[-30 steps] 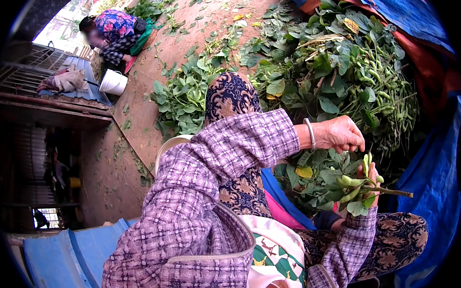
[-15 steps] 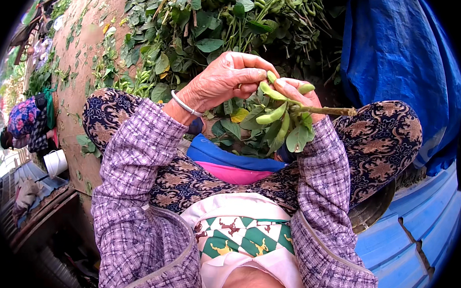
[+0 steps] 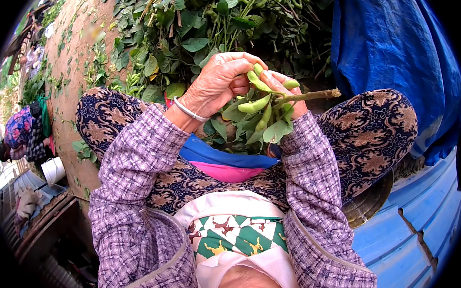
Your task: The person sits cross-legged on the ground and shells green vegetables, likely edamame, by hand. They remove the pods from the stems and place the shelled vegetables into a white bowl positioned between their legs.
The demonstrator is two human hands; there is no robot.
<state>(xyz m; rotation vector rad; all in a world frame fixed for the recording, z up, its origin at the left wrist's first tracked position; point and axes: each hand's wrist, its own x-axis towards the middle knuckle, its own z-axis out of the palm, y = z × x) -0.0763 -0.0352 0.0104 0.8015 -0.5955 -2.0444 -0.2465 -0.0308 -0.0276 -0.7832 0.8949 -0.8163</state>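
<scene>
— Hands first: what do they hold?

— Left hand [image 3: 217,84] is curled around the green pods [image 3: 258,101], with its fingers [image 3: 244,62] bent over the top of one pod and pinching it. Right hand [image 3: 289,97] is mostly hidden behind the leaves; it is closed on the stalk [image 3: 315,94], whose cut end sticks out to the right.

— Where is the stalk with the pods?

— It is held in the air above the lap, between the two knees in patterned trousers [image 3: 375,129]. Both hands touch it. Several pods and leaves hang down from it.

— What lies around?

— Behind the hands, a big heap of leafy plants [image 3: 205,24] on the ground. A blue tarp [image 3: 394,53] is at the upper right. On the left wrist there is a thin silver bracelet [image 3: 189,111]. Far at the left edge another person [image 3: 20,135] bends down near a white bucket [image 3: 53,170].
</scene>
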